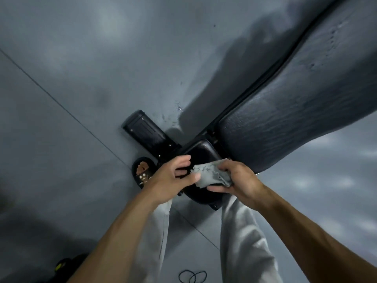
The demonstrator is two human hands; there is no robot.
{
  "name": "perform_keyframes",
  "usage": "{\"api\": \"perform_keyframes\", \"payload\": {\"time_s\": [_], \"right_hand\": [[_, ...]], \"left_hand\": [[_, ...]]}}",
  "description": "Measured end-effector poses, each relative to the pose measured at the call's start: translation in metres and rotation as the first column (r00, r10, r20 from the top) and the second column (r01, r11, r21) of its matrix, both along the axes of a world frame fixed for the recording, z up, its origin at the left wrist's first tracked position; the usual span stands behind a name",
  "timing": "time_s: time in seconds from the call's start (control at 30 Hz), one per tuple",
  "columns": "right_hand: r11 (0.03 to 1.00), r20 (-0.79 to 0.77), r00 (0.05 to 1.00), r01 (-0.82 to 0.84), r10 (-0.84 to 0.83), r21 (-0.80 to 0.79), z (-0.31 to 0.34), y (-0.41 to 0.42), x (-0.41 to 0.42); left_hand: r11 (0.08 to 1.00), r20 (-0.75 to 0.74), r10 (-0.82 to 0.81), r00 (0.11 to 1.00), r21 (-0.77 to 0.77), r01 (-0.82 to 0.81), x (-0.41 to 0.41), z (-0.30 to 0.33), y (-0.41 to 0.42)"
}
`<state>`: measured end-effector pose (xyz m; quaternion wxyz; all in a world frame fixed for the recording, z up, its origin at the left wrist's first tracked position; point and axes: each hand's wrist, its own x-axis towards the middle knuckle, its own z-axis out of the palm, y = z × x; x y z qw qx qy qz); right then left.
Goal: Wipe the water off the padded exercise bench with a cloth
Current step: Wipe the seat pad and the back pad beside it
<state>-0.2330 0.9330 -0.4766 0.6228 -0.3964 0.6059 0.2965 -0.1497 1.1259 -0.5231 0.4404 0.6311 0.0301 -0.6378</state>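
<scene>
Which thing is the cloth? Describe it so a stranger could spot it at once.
Follow the long padded bench down to its small glossy black end pad. Just above that pad, both hands hold the cloth. It is the only crumpled, pale grey fabric among hard black parts.

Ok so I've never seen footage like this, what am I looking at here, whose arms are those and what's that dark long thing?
The single picture comes from a camera worn on a person's head, looking down, so the arms are their own. The dark long thing is a padded exercise bench, with water droplets on its far part. The right hand grips a crumpled grey cloth, and the left hand pinches its edge, just above the bench's small end pad. Below are the person's light trousers, a sandalled foot and the grey floor.
</scene>
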Motion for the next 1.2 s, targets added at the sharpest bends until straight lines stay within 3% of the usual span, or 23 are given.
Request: {"api": "perform_keyframes", "payload": {"time_s": [0.1, 0.2, 0.33, 0.57, 0.77, 0.97, 1.07, 1.2], "right_hand": [[0.988, 0.070, 0.989, 0.123, -0.129, 0.089, 0.008, -0.031, -0.023], [0.980, 0.179, 0.974, 0.114, -0.143, 0.160, 0.014, -0.060, -0.044], [0.994, 0.293, 0.953, 0.056, -0.080, 0.091, 0.021, -0.110, -0.081], [0.962, 0.418, 0.867, 0.261, -0.271, 0.083, 0.035, -0.195, -0.141], [0.901, 0.410, 0.822, 0.434, -0.395, -0.002, 0.042, -0.251, -0.168], [0.812, 0.367, 0.763, 0.582, -0.531, -0.035, 0.028, -0.280, -0.190], [0.772, 0.374, 0.737, 0.631, -0.563, -0.082, 0.015, -0.288, -0.189], [0.794, 0.440, 0.788, 0.563, -0.432, -0.229, 0.002, -0.305, -0.175]], "left_hand": [[0.998, -0.034, -0.034, 0.999, -0.053, 0.032, -0.011, 0.006, -0.036], [0.995, 0.083, -0.078, 0.993, -0.057, 0.083, -0.025, 0.006, -0.075], [0.990, 0.243, -0.135, 0.961, -0.002, 0.139, -0.047, 0.014, -0.142], [0.977, 0.326, -0.211, 0.921, 0.102, 0.188, -0.089, 0.049, -0.252], [0.952, 0.309, -0.300, 0.903, 0.156, 0.263, -0.114, 0.086, -0.327], [0.834, 0.398, -0.550, 0.734, 0.221, 0.505, -0.125, 0.088, -0.375], [0.725, 0.438, -0.680, 0.588, 0.281, 0.629, -0.112, 0.084, -0.392], [0.715, 0.547, -0.677, 0.491, 0.330, 0.617, -0.076, 0.074, -0.405]]}}
